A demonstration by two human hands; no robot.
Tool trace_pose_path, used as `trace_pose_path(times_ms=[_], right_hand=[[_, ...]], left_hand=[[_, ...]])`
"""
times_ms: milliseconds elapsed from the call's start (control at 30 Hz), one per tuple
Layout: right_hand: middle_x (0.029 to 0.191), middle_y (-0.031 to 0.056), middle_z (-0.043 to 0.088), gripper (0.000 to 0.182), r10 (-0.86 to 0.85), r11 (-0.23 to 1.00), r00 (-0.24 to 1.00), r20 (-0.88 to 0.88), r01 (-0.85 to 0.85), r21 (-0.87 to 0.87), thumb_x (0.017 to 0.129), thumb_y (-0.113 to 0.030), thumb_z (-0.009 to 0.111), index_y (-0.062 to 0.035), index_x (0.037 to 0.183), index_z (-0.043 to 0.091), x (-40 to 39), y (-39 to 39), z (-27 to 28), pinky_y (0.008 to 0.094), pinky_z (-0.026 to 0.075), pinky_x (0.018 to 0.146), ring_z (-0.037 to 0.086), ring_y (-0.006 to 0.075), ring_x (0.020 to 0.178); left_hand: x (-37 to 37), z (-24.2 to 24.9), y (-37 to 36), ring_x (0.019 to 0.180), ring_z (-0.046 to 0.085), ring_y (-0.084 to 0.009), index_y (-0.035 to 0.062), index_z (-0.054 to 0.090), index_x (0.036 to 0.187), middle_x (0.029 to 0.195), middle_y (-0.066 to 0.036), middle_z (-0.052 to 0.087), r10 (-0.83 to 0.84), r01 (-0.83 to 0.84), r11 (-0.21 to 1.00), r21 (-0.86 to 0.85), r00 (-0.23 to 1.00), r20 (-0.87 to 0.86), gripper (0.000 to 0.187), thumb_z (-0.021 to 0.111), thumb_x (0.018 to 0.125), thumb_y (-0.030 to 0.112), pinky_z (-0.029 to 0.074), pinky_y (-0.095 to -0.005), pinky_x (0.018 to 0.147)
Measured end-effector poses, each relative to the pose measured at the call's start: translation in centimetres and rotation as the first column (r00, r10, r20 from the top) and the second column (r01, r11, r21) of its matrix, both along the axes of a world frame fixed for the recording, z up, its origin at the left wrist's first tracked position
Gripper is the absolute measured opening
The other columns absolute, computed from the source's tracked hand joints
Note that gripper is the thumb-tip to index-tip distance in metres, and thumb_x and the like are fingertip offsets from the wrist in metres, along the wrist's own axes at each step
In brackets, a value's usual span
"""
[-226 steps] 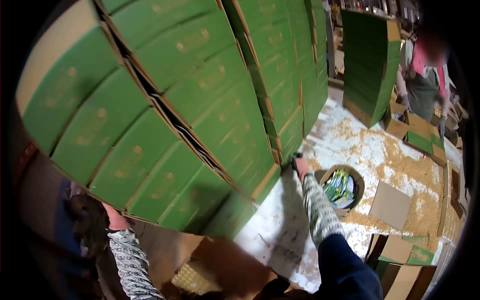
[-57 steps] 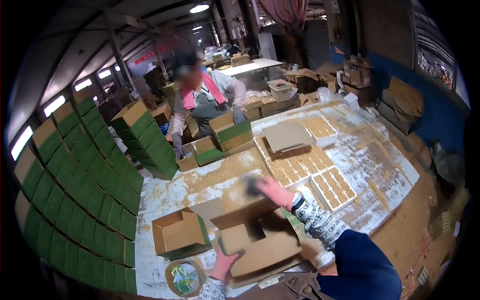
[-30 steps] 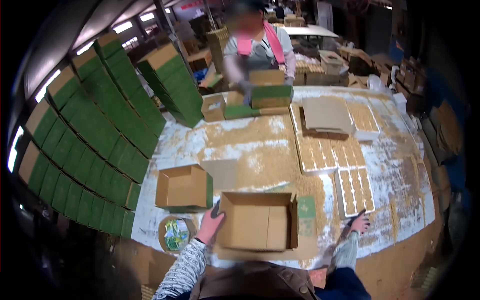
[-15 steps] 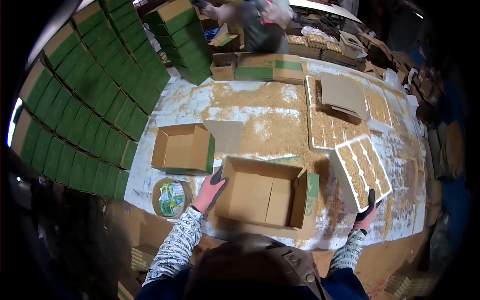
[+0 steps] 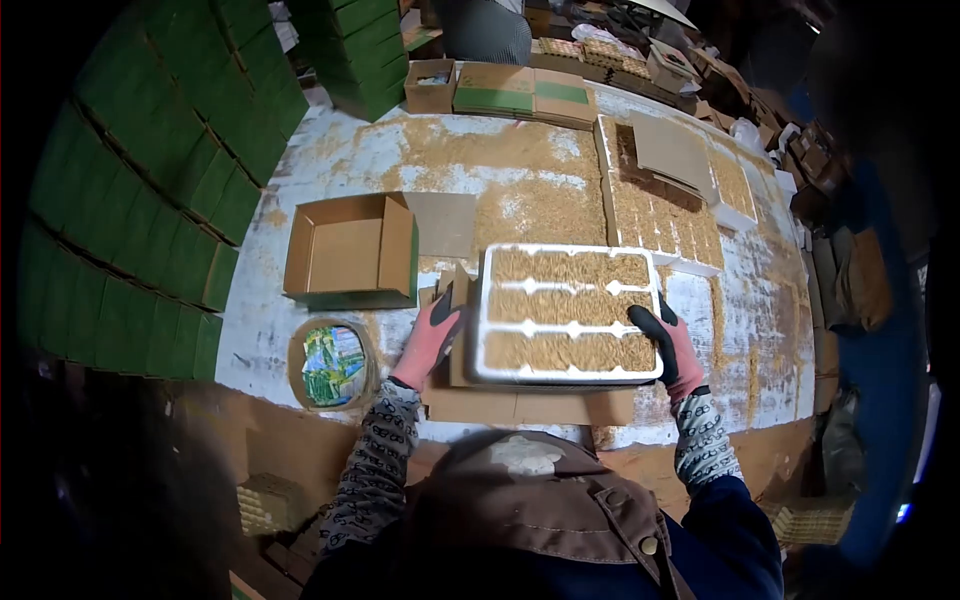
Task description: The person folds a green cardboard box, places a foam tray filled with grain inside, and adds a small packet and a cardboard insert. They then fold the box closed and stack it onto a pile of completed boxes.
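Note:
A white foam tray [image 5: 571, 328], its rows packed with sawdust-like shavings, lies level over an open cardboard box [image 5: 461, 338] and hides most of it. My right hand [image 5: 672, 348], in a pink and black glove, grips the tray's right edge with the fingers over the rim. At the box's left wall is my left hand [image 5: 432, 342], gloved the same way, with its fingers closed on the cardboard edge. Just left of it stands a round tub [image 5: 371, 388] holding small green and blue packets [image 5: 333, 365].
Behind the left hand sits another open box [image 5: 345, 255], beside a flat cardboard sheet [image 5: 446, 224]. More foam trays [image 5: 662, 222] with a grey board [image 5: 668, 155] on top stand back right. Green boxes [image 5: 130, 200] are stacked at left. A person [image 5: 486, 32] is across the table.
My right hand has brought the foam tray leftward from the box's right side to over the box, turning it level. My left hand has stayed at the box's left wall.

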State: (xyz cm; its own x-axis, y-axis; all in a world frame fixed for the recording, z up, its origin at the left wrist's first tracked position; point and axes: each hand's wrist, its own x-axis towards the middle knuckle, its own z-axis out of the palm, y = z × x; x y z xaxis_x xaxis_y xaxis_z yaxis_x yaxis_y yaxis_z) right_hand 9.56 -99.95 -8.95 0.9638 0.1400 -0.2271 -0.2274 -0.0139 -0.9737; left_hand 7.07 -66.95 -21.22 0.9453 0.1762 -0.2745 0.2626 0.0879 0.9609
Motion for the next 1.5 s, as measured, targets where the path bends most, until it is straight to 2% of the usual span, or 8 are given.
trace_pose_path(times_ms=[133, 200, 433, 567, 733, 900, 1333, 1500], right_hand=[[0.098, 0.0082, 0.065, 0.065, 0.340, 0.844, 0.936, -0.093, -0.348, -0.408, 0.080, -0.025, 0.070, 0.0036, 0.130, 0.040, 1.8, -2.6, -6.1, 0.0315, 0.048, 0.068, 0.058, 0.0177, 0.074], [0.096, 0.0179, 0.064, 0.083, 0.377, 0.343, 0.925, 0.038, -0.101, -0.934, 0.075, -0.024, 0.075, 0.0076, 0.134, 0.026, 0.4, -2.5, -9.7, 0.0351, 0.049, 0.069, 0.061, 0.0296, 0.076], [0.085, 0.0122, 0.062, 0.063, 0.613, -0.383, 0.624, -0.484, -0.301, -0.873, 0.062, -0.044, 0.079, -0.0080, 0.108, 0.057, 3.7, 6.7, -5.8, 0.0415, 0.051, 0.067, 0.064, 0.0299, 0.079], [0.080, 0.0117, 0.067, 0.037, 0.481, 0.702, 0.873, -0.079, -0.438, -0.561, 0.080, -0.027, 0.070, -0.0001, 0.105, 0.064, 13.4, 13.7, -1.2, 0.0273, 0.051, 0.063, 0.063, 0.0153, 0.068], [0.140, 0.0226, 0.035, 0.102, 0.859, 0.056, 0.464, -0.215, -0.502, -0.863, 0.070, -0.055, 0.071, -0.0064, 0.144, 0.020, 26.5, 25.6, -15.4, 0.0373, 0.036, 0.103, 0.039, 0.0345, 0.127], [0.149, 0.0244, 0.011, 0.124, 0.856, -0.392, 0.335, -0.394, -0.076, -0.917, 0.055, -0.066, 0.071, 0.0001, 0.143, 0.013, 25.5, 33.1, -26.3, 0.0532, 0.018, 0.109, 0.015, 0.0405, 0.137], [0.111, 0.0186, 0.060, 0.061, 0.783, -0.112, 0.521, -0.341, -0.422, -0.900, 0.077, -0.036, 0.057, -0.0140, 0.133, 0.042, 25.2, 9.1, -16.6, 0.0469, 0.045, 0.086, 0.060, 0.0352, 0.096], [0.111, 0.0164, 0.060, 0.061, 0.561, 0.295, 0.740, 0.370, 0.239, -0.925, 0.080, -0.016, 0.061, -0.0101, 0.135, 0.036, 22.8, 0.5, -8.7, 0.0420, 0.048, 0.076, 0.060, 0.0362, 0.091]], left_hand=[[0.2, -0.4, -1.2, 0.084, 0.059, -0.0161, -0.0040, 0.058, 0.111, 0.093, -0.011, 0.065, -0.163, 0.104, 0.946, 0.308, 0.971, 0.173, 0.041, 0.071, 0.075, 0.013, 0.047, -0.0288, 0.078], [-0.7, 3.7, -0.9, 0.094, 0.060, -0.0191, -0.0044, 0.056, 0.113, 0.101, -0.016, 0.065, -0.213, 0.169, 0.943, 0.286, 0.968, 0.131, 0.049, 0.073, 0.070, 0.013, 0.045, -0.0309, 0.084], [-1.6, 0.7, 2.4, 0.092, 0.060, -0.0223, -0.0037, 0.057, 0.112, 0.100, -0.016, 0.063, -0.120, 0.074, 0.973, 0.219, 0.971, 0.206, 0.045, 0.071, 0.074, 0.015, 0.046, -0.0305, 0.082], [-5.3, 3.0, 8.7, 0.089, 0.061, -0.0221, -0.0020, 0.059, 0.108, 0.096, -0.013, 0.065, 0.299, -0.331, 0.921, 0.204, 0.939, 0.171, 0.036, 0.068, 0.076, 0.011, 0.046, -0.0298, 0.081], [-8.9, -5.4, 15.8, 0.095, 0.056, -0.0277, 0.0072, 0.055, 0.109, 0.105, -0.013, 0.056, 0.320, 0.131, 0.230, 0.964, 0.925, -0.202, 0.047, 0.073, 0.070, 0.027, 0.044, -0.0393, 0.082], [-10.3, -11.6, 16.1, 0.109, 0.049, -0.0308, 0.0138, 0.051, 0.121, 0.120, -0.013, 0.051, 0.316, 0.105, 0.269, 0.958, 0.929, -0.191, 0.062, 0.074, 0.064, 0.027, 0.039, -0.0423, 0.091], [-9.6, -3.5, 19.2, 0.100, 0.056, -0.0354, 0.0023, 0.056, 0.111, 0.103, -0.017, 0.061, 0.375, -0.148, 0.693, 0.706, 0.910, -0.178, 0.053, 0.076, 0.065, 0.022, 0.044, -0.0401, 0.088], [-3.9, 8.6, 10.5, 0.081, 0.060, -0.0309, 0.0027, 0.058, 0.093, 0.085, -0.012, 0.062, 0.381, -0.441, 0.734, 0.517, 0.897, 0.224, 0.036, 0.076, 0.064, 0.014, 0.048, -0.0377, 0.078]])
